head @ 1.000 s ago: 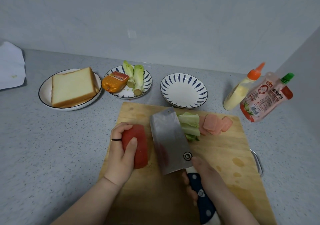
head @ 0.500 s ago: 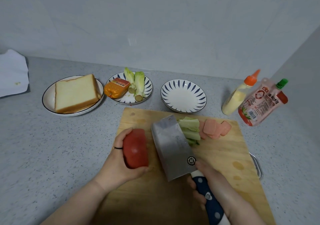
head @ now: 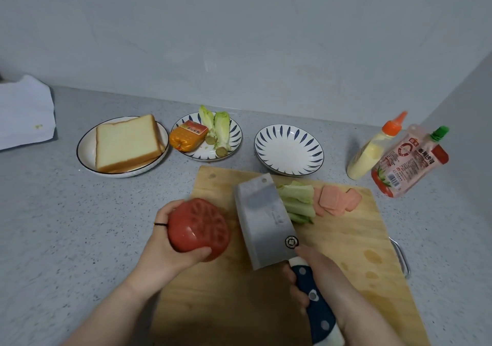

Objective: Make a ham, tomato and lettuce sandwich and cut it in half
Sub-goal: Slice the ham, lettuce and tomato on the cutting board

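Step in hand: slicing the tomato. The right hand [head: 314, 274] grips the cleaver [head: 263, 220] by its handle near the cutting board's [head: 354, 252] near edge. The left hand [head: 165, 250] clasps the tomato [head: 198, 226], cut face up, at the board's left edge. Next move: seat the tomato flat on the bare centre. Lettuce [head: 298, 202] and ham [head: 335, 199] occupy the far right corner. Bread [head: 126, 143] waits beyond.

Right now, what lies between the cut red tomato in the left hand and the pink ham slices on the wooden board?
In the head view, the broad steel cleaver blade held by the right hand, then the cut pale green lettuce pieces.
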